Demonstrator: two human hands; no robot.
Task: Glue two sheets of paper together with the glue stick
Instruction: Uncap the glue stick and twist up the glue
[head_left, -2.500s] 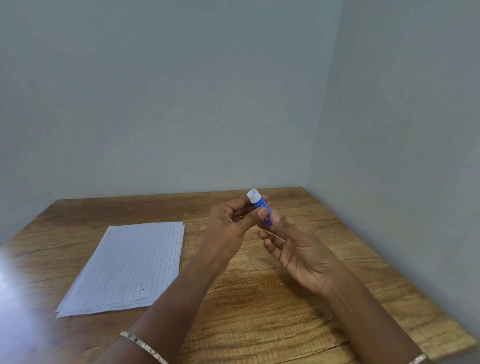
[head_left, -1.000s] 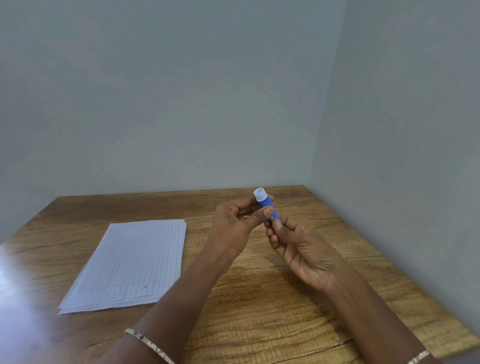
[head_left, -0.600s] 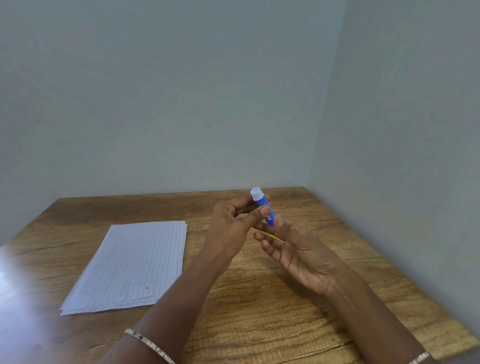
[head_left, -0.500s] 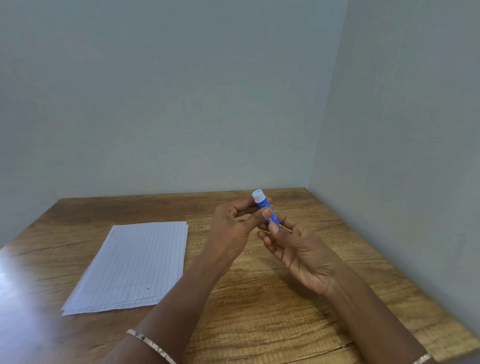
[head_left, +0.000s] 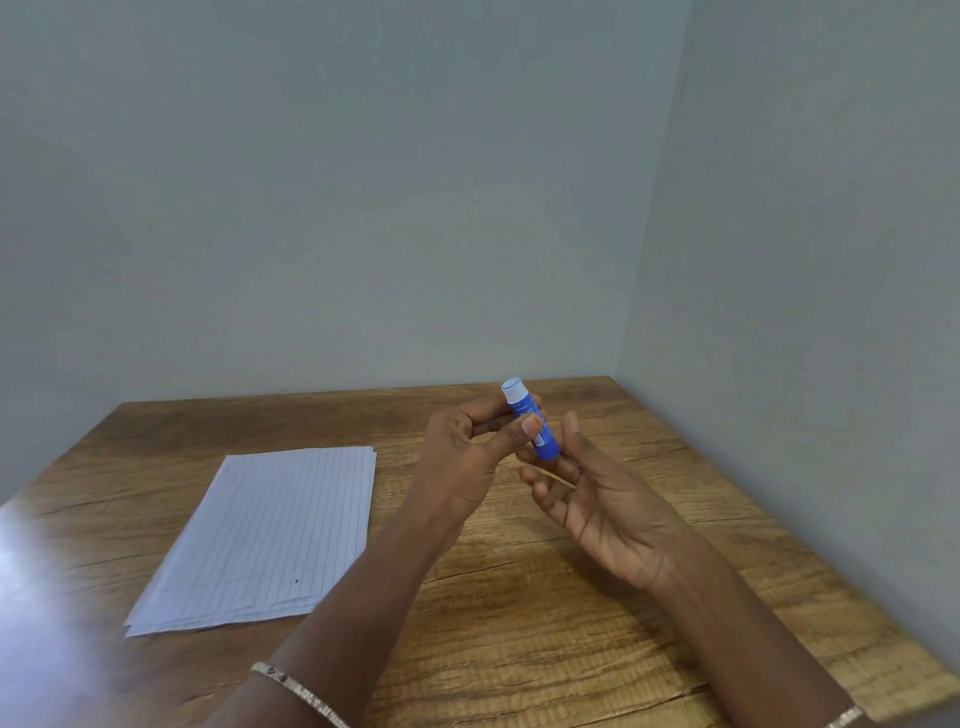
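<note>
Looking down on a wooden table (head_left: 519, 649) in a corner of plain grey walls. Above the middle of the table, left hand (head_left: 467, 457) curled, pinching a blue glue stick (head_left: 530, 421) between thumb and fingertips. Stick tilted, white end uppermost and pointing away. Right hand (head_left: 597, 499) just beside it, palm up, fingers relaxed and nearly straight, thumb raised alongside the stick's lower end, gripping nothing. Fingertips close under the base of the stick; contact impossible to tell. Lying flat on the table to the left, well apart from both hands, a stack of lined sheets (head_left: 275, 535). On each wrist, a thin bracelet (head_left: 301, 691).
</note>
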